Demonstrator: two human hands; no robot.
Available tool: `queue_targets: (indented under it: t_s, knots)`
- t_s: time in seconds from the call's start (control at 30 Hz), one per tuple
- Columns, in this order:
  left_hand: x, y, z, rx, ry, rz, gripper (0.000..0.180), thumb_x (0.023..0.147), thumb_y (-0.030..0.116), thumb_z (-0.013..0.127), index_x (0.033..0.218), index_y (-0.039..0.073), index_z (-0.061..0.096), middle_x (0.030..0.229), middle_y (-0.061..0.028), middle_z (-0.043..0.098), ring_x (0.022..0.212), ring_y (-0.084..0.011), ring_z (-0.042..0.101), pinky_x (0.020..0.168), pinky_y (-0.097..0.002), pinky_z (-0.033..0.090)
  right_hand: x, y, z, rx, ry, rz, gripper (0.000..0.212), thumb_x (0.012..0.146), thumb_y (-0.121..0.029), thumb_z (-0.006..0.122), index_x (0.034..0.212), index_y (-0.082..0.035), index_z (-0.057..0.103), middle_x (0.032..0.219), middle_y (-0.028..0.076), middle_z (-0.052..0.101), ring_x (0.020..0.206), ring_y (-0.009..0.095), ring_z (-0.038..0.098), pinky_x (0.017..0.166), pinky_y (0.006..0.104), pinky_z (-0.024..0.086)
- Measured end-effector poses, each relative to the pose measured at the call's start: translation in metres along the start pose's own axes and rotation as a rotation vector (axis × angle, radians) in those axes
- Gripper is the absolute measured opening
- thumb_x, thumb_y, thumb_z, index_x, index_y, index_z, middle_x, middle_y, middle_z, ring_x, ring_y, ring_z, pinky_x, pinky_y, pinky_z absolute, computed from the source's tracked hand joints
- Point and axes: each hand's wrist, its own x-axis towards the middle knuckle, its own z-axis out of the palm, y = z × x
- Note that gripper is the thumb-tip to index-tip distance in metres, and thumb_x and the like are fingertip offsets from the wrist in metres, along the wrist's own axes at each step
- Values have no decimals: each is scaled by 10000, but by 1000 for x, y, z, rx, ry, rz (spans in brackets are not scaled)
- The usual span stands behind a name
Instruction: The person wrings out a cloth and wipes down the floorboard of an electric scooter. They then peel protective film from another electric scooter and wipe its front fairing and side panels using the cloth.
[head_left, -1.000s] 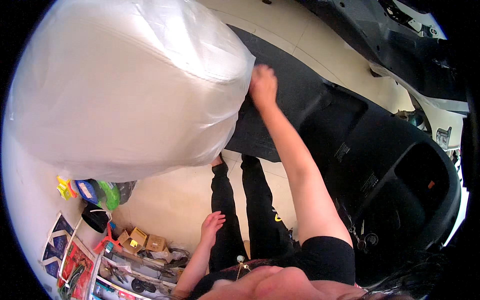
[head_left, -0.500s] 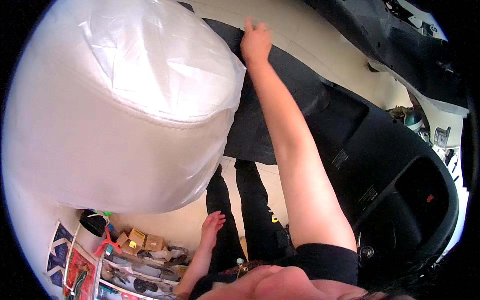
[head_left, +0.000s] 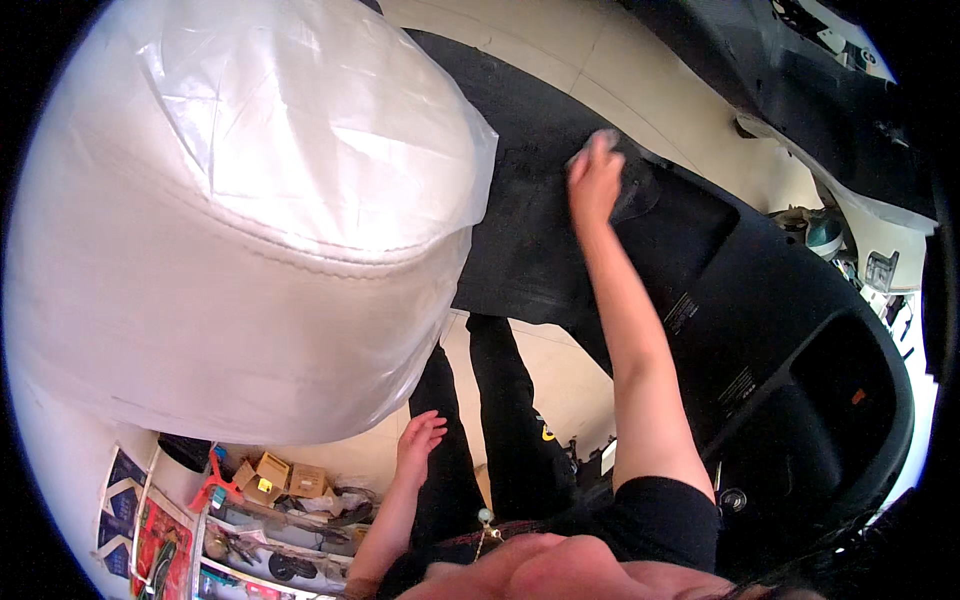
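My right hand [head_left: 597, 185] reaches far out over a black vehicle floor panel [head_left: 520, 220]. Its closed fingers press near the panel's upper edge, by a shallow recess, and a small greyish thing shows beside the fingertips, too blurred to name. Hanging low by my dark trousers [head_left: 450, 450], my left hand [head_left: 420, 440] has loosely bent fingers and touches nothing. A large white seat [head_left: 250, 320], wrapped in clear plastic film [head_left: 340, 130], fills the left side and covers part of the panel.
On the right the panel rises into a black moulded part [head_left: 740, 330] with a deep pocket [head_left: 845, 380]. Another dark vehicle body [head_left: 760, 110] stands at the upper right. Lower left, a cluttered shelf [head_left: 270, 540] holds cardboard boxes [head_left: 270, 475] and loose parts.
My right hand has moved right and nearer along the black panel, from its far upper edge to beside the recess. The left hand has hardly moved.
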Motion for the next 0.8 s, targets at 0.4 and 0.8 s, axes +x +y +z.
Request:
queue_targets:
  t_s: [0.4,0.8]
  knots:
    - [-7,3,4,-19,-2,50,275,878,226,439,1104,75,483,1019,-69,556,891,-133,526,776,-252,403,-28,-137,-1,322,-229,-176,390,729,-106,552,1103,-84,444,850,130,467,759,298,507,602,376,469]
    - [2,6,11,-31,-50,49,264,876,207,439,1099,73,490,1010,-73,560,874,-127,533,756,-246,417,-34,-86,-44,212,-405,-285,502,761,-315,578,1217,-179,419,1283,87,333,1176,316,279,927,462,247]
